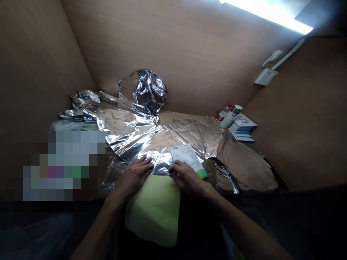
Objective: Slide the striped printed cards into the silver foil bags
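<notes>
Partway I'd guess: silver foil (165, 144) mostly flat but bunched on its far side, yellow sheet (155, 213) at its near edge, left hand (136, 175) flattened there, right hand (188, 177) curled, can't tell if gripping.

Our left forearm (100, 220) and right forearm (241, 222), both bare, reach up from the lower edge and converge. Our left hand (137, 175) lies palm down, fingers (143, 167) stretched forward and to the right. Our right hand (187, 177), apart from it, has its fingers (178, 168) curled inward.
</notes>
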The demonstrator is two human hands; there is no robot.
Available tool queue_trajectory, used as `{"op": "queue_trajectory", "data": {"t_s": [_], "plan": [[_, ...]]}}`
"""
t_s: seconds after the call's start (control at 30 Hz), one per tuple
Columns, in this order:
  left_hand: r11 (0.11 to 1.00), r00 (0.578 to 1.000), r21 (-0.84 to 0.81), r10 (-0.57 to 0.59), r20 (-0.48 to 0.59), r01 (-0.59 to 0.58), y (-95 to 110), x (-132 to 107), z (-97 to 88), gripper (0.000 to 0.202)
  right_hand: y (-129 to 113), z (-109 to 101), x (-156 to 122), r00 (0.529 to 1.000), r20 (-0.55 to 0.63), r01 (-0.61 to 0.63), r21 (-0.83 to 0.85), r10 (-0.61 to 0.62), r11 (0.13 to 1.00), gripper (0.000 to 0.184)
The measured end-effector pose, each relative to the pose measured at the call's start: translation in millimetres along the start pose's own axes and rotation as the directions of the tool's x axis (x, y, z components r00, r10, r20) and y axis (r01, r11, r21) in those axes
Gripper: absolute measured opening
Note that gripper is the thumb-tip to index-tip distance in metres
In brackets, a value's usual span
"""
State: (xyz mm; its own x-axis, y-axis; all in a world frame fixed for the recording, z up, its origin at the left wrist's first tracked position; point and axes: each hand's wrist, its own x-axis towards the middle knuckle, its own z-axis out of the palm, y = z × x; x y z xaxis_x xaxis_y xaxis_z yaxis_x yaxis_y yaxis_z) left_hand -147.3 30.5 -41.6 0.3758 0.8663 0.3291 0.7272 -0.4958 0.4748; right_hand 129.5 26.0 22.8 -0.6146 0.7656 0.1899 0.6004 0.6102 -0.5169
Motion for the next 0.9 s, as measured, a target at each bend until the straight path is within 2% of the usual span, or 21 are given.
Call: {"op": "queue_trajectory", "data": {"t_s": [0.1,0.2,0.27,0.33,0.4,0.43,0.5,0.57,0.63,0.7,0.8,0.9], "plan": [[1.000,1.000,0.001,0.011,-0.007,-0.011,0,0,0.1,0.032,-8,19,20,0.980,0.141,0.163,-0.178,-0.139,0.971,0.009],[1.000,1.000,-0.004,0.013,-0.010,-0.013,1,-1,-0.9,0.031,-16,38,37,0.940,0.269,0.290,-0.296,-0.211,0.910,0.008],[1.000,1.000,-0.004,0.011,-0.007,-0.011,1,-1,-1.4,0.031,-18,42,42,0.916,0.329,0.342,-0.340,-0.230,0.876,0.008],[1.000,1.000,-0.005,0.007,-0.007,-0.007,1,0,-1.6,0.031,-17,37,40,0.915,0.326,0.335,-0.289,-0.237,0.897,0.008],[1.000,1.000,0.000,0.004,-0.006,-0.004,1,0,-1.3,0.033,-10,19,29,0.964,0.196,0.203,-0.097,-0.181,0.974,0.006],[1.000,1.000,0.004,0.003,-0.004,-0.003,1,0,-0.9,0.034,-4,7,21,0.988,0.119,0.099,0.046,-0.103,0.994,0.007],[1.000,1.000,0.007,0.004,-0.001,-0.004,-2,0,0.9,0.037,13,-19,2,0.991,0.050,-0.131,0.318,0.121,0.939,0.014],[1.000,1.000,0.002,0.012,-0.012,-0.012,-7,-1,4.5,0.040,30,-43,-19,0.941,0.111,-0.334,0.443,0.318,0.832,0.019],[0.999,0.999,-0.001,0.033,-0.041,-0.033,-16,-1,9.7,0.044,45,-55,-35,0.877,0.190,-0.479,0.430,0.442,0.765,0.017],[0.998,0.996,0.008,0.056,-0.070,-0.056,-23,0,14.6,0.048,55,-57,-45,0.833,0.217,-0.553,0.367,0.509,0.748,0.014],[0.997,0.992,0.029,0.081,-0.093,-0.078,-26,2,17.1,0.052,62,-50,-48,0.811,0.211,-0.585,0.303,0.546,0.752,0.011],[0.996,0.992,0.049,0.081,-0.092,-0.077,-22,2,15.2,0.054,59,-49,-48,0.811,0.217,-0.585,0.299,0.543,0.754,0.010]]}}
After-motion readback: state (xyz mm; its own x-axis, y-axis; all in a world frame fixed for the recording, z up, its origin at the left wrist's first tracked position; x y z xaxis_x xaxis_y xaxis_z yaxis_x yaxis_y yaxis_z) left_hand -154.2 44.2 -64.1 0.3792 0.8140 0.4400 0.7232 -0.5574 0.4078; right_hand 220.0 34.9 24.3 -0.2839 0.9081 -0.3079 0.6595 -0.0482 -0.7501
